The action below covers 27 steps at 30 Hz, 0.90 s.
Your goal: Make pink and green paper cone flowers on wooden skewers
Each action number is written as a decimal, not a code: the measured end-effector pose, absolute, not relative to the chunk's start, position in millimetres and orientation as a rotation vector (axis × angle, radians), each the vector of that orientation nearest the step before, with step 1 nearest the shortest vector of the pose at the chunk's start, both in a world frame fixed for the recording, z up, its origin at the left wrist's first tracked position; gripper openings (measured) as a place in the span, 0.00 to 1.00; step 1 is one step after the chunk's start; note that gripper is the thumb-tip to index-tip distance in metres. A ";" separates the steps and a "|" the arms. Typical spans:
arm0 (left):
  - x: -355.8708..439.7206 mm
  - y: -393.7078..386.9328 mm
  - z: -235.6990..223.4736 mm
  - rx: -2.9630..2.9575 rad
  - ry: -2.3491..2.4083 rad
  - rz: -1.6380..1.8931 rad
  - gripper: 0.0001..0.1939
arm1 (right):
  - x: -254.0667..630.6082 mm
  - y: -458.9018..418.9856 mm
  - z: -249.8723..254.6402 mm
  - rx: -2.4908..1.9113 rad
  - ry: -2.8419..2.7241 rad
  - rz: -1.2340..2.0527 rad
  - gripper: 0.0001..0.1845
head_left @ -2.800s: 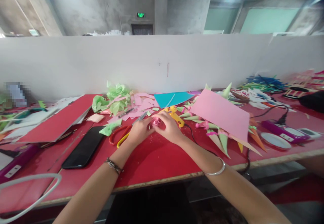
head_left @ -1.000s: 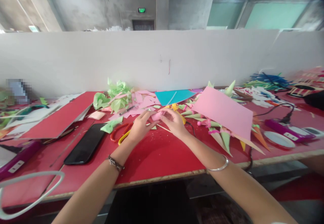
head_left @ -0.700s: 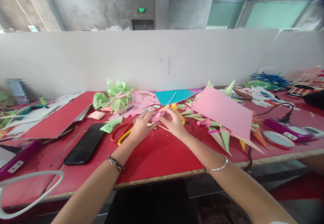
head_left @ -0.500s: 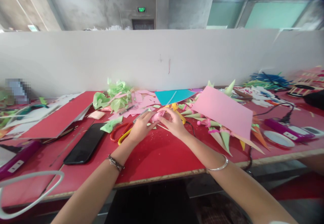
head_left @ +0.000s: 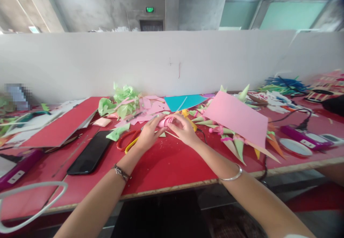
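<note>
Between my two hands is a small rolled piece of pink paper [head_left: 165, 122], held just above the red tabletop [head_left: 163, 166]. My left hand [head_left: 148, 133] grips its left side, with thumb and fingers closed on it. From the right, my right hand [head_left: 184, 129] pinches it with fingers curled over the top. Part of the roll is hidden behind the fingers. Red-and-yellow-handled scissors [head_left: 128, 142] lie beside my left wrist. A yellow glue gun [head_left: 189, 119] is partly hidden behind my right hand.
A black phone [head_left: 90, 152] and a red sheet [head_left: 64, 125] lie on the left. Green tissue paper [head_left: 125, 100], pink scraps [head_left: 154, 106] and a teal sheet [head_left: 182, 103] are at the back. At right, a pink sheet [head_left: 236, 118] rests over several paper cones [head_left: 239, 149], near a purple power strip [head_left: 306, 139].
Both hands stay nearly in place around the pink roll. The roll has turned slightly, and my left fingers have shifted a little along it.
</note>
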State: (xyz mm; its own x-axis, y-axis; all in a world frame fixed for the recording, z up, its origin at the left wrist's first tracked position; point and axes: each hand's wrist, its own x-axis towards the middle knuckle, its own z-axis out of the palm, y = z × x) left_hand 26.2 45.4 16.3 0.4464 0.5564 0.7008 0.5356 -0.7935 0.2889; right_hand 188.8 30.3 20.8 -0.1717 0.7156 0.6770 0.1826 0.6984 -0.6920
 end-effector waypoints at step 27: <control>22.8 44.5 19.8 2.847 1.034 0.992 0.22 | 187.4 26.7 23.6 -0.593 -1.778 0.525 0.09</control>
